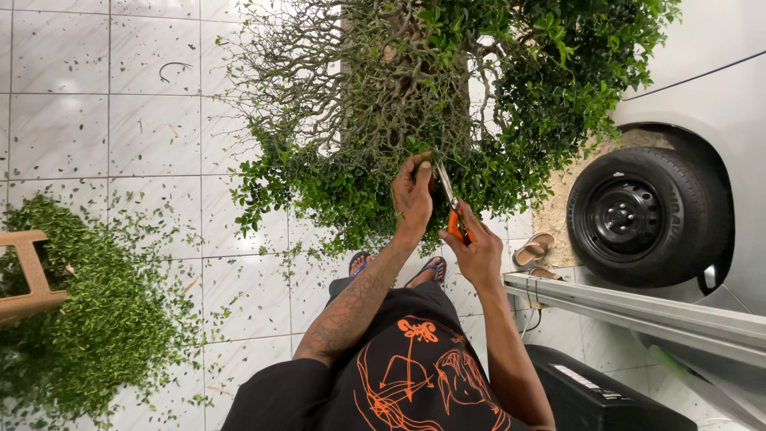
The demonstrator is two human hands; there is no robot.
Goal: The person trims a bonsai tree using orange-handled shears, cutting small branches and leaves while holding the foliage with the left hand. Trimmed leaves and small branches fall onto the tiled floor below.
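Left hand (412, 195) pinches a bush (415, 120) twig; right hand (477, 251) grips orange-handled shears (452, 209), blades at the foliage.

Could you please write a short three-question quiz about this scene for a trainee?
1. True or false: the right hand holds scissors with orange handles.
2. What does the left hand touch?
A. the car wheel
B. the shrub's foliage
C. the wooden stool
3. Fill in: the pile of clippings lies on the tiled ____.

Key
1. True.
2. B: it grips twigs of the shrub beside the blades; the wheel and stool are far off.
3. floor.
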